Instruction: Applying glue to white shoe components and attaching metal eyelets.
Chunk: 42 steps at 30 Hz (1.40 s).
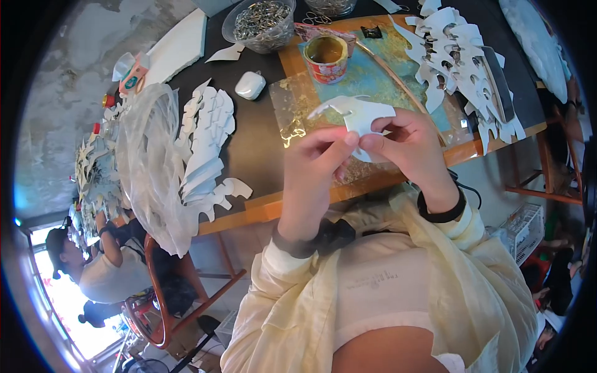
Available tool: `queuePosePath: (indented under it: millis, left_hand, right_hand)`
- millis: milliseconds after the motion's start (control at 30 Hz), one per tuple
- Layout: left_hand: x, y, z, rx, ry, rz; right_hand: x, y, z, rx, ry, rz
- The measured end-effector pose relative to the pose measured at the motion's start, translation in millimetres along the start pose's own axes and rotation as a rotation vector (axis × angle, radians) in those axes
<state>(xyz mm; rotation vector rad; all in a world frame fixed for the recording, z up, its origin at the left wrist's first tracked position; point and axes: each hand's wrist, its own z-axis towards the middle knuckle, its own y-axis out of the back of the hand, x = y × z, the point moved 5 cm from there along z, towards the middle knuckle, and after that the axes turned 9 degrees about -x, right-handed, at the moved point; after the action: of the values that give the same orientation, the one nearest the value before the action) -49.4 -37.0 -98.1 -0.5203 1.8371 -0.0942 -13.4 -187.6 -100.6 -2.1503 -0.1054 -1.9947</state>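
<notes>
My left hand (320,168) and my right hand (407,149) come together over the near edge of the table. Between their thumbs and fingers they pinch one white cut-out piece (367,116) of thin, flexible sheet with curved, pointed ends. Its material I cannot make out. Just beyond it stands an open can (326,62) with a red patterned side and yellowish-brown stuff inside. A thin stick (392,73) lies to the right of the can. Loosely stacked white cut-outs (457,59) lie at the far right, and more overlapping cut-outs (206,140) spread on the left.
A transparent tub (231,28) of small metal parts stands at the back. Nearby are a small white case (250,85), a crumpled plastic bag (152,161), a tissue pack (134,74) and a dark phone-like slab (497,84). Another person (112,267) sits at the left.
</notes>
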Motion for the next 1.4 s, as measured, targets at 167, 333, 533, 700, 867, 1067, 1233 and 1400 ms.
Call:
queuePosePath:
  millis: [167,333,533,700,867,1067,1233,1400]
  left_hand:
    - [1,0,6,0.098,-0.085,-0.001]
    - [12,-4,7,0.074,0.036,-0.166]
    - [6,-8,6,0.08,-0.109,-0.033]
    - [8,-7,8,0.115,-0.034,-0.041]
    - [-4,-6,9,0.038,-0.06,0.071]
    - [-23,-12,13,0.088,-0.154,0.332]
    - [-28,-14,13,0.199,-0.046,0.35]
    - [-36,-19,13,0.175,-0.107,0.348]
  right_hand:
    - [10,0,-4,0.02,0.09,-0.051]
    - [3,-2,-9,-0.019,0.164,0.199]
    - [-5,-2,-4,0.007,0.096,0.318]
    - [-5,-1,-2,0.015,0.022,0.342]
    - [-5,3,-3,-0.008,-0.046,0.254]
    - [-1,5,-4,0.145,-0.211,-0.132]
    - [10,3,-7,0.233,0.049,-0.051]
    - [16,1,-3,0.206,0.203,-0.045]
